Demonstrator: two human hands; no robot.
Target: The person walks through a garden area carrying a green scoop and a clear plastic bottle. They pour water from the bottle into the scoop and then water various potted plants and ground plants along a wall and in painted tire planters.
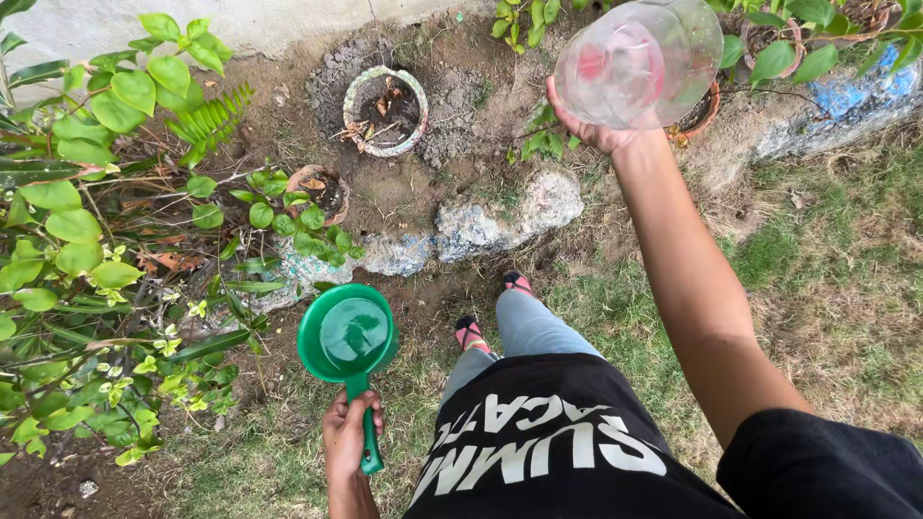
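Note:
My left hand [348, 432] grips the handle of a green plastic dipper [346, 336] that holds water, low at the left beside a leafy shrub [87, 240]. My right hand [601, 133] is stretched out ahead and holds a clear plastic bottle [639, 62] by its lower side, tilted above the bare soil near a small green plant [543, 139]. My legs in grey trousers and red sandals [471, 334] stand on the grass below.
A round pot [351, 91] with dry leaves is sunk in the soil ahead. A smaller pot [322, 187] sits left of it. A row of pale stones [471, 231] edges the bed. More pots [711, 111] stand at the upper right.

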